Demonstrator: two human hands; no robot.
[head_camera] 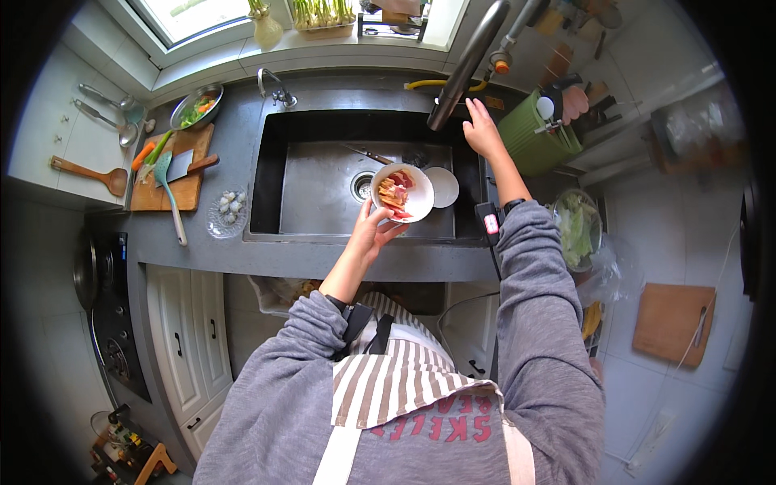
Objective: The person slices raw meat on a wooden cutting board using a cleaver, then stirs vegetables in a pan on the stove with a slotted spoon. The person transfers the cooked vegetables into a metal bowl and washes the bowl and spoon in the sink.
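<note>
My left hand (pixel 364 235) grips the rim and side of a white bowl (pixel 421 195) over the front of the sink (pixel 321 209). Sliced reddish meat (pixel 394 193) lies in the bowl. My right hand (pixel 481 128) is raised at the sink's back right, fingers apart and holding nothing, just right of the dark metal faucet spout (pixel 445 103). In the sink, a white dish (pixel 443 187) sits right of the bowl, and a knife with a wooden handle (pixel 379 157) lies behind it. The drain (pixel 362 185) is partly hidden by the bowl.
Left of the sink are a glass dish (pixel 217 227) of whitish pieces, a slotted turner (pixel 172 200), a wooden cutting board (pixel 145 200) with a cleaver (pixel 182 165) and a metal bowl of vegetables (pixel 197 108). A small faucet (pixel 267 79) stands behind; a green container (pixel 530 136) is right.
</note>
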